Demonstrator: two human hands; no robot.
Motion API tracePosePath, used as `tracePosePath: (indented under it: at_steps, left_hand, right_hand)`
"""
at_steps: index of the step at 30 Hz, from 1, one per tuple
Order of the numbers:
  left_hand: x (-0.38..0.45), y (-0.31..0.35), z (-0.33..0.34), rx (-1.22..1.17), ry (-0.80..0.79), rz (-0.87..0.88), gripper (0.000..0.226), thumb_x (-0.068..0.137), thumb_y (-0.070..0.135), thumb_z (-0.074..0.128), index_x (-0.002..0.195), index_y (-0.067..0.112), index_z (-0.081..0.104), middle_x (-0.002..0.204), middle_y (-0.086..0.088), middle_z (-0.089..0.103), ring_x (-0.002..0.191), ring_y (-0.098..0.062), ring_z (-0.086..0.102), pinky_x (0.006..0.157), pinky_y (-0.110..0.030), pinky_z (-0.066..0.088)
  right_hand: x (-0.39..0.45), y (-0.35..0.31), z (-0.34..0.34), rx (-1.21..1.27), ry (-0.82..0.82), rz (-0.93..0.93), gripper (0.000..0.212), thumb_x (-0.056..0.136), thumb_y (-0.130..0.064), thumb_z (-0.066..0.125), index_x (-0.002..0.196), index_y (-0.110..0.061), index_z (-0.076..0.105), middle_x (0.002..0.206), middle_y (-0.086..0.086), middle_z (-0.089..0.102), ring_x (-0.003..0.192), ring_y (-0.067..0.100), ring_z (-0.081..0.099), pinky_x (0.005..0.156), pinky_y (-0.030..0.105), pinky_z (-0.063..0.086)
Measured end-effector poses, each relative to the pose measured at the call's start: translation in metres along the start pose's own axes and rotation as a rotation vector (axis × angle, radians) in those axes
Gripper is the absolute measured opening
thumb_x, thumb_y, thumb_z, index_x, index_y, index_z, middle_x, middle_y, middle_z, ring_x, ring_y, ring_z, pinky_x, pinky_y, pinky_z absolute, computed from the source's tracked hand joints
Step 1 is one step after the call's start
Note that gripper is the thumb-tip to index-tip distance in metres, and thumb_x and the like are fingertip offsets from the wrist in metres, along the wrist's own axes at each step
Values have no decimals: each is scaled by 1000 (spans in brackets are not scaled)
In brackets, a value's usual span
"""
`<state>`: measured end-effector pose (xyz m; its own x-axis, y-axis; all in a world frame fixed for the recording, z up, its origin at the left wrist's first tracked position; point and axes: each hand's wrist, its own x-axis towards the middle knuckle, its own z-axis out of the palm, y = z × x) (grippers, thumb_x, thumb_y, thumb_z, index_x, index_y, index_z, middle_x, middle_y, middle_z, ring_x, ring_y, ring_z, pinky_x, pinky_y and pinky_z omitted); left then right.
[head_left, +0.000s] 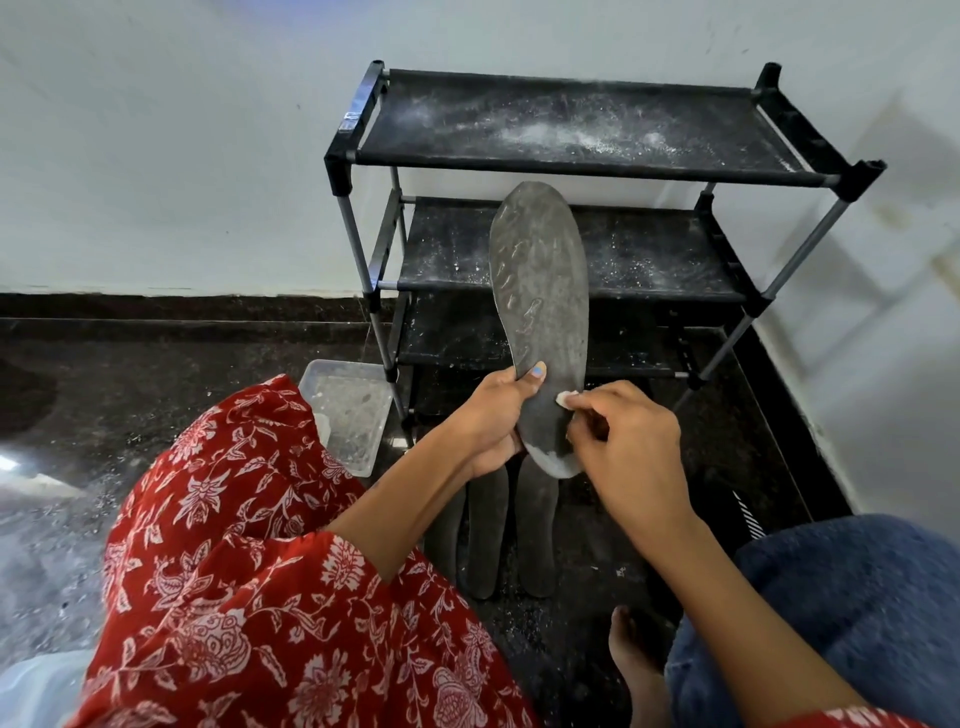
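Observation:
A dark grey shoe insole (540, 291) stands upright in front of me, dusted with white powder near its heel. My left hand (493, 415) grips its lower left edge, thumb across the face. My right hand (628, 441) pinches a small white piece (562, 399) against the insole's right edge near the heel.
A black three-tier shoe rack (571, 166) speckled with white powder stands against the wall. A clear plastic tray (348, 410) sits on the dark floor left of it. More dark insoles (488, 535) lie on the floor below my hands. My bare foot (634, 660) is at the bottom.

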<state>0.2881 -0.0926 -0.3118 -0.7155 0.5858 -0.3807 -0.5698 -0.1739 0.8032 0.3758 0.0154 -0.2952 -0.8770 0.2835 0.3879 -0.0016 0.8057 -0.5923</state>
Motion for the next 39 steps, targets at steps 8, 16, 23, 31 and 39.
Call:
tracePosePath:
  at_steps: [8, 16, 23, 31, 39]
  left_hand:
    - [0, 0, -4, 44, -6, 17, 30, 103, 20, 35, 114, 2, 57, 101, -14, 68, 88, -20, 69, 79, -30, 57]
    - [0, -2, -5, 18, -19, 22, 30, 103, 22, 34, 109, 6, 58, 99, -17, 70, 88, -24, 70, 78, -34, 58]
    - [3, 1, -6, -7, -3, 44, 29, 103, 23, 33, 112, 7, 55, 106, -20, 68, 89, -30, 69, 78, -38, 58]
    - [0, 0, -6, -30, -122, -9, 33, 100, 26, 42, 111, 2, 61, 103, -13, 71, 96, -21, 69, 75, -30, 58]
    - [-2, -3, -2, -30, -97, 93, 30, 101, 21, 37, 117, 4, 56, 113, -17, 66, 89, -28, 69, 82, -42, 57]
  right_hand:
    - [-4, 4, -3, 47, -69, 167, 13, 71, -6, 72, 81, -14, 75, 77, -3, 69, 62, 3, 61, 64, 10, 47]
    - [-9, 3, 4, -47, -236, 75, 14, 74, -6, 70, 86, -11, 74, 87, 1, 67, 70, 11, 63, 68, 18, 51]
    - [-8, 4, -3, 93, -168, 119, 13, 69, -5, 73, 76, -16, 74, 73, -7, 66, 60, 1, 60, 60, 14, 49]
    - [-7, 3, 2, 20, -62, -22, 22, 79, 3, 67, 98, -6, 72, 95, 7, 67, 83, 16, 66, 78, 21, 50]
    - [-14, 3, 5, 32, -154, 107, 17, 70, -2, 71, 84, -11, 74, 84, -1, 68, 63, 1, 55, 62, 0, 38]
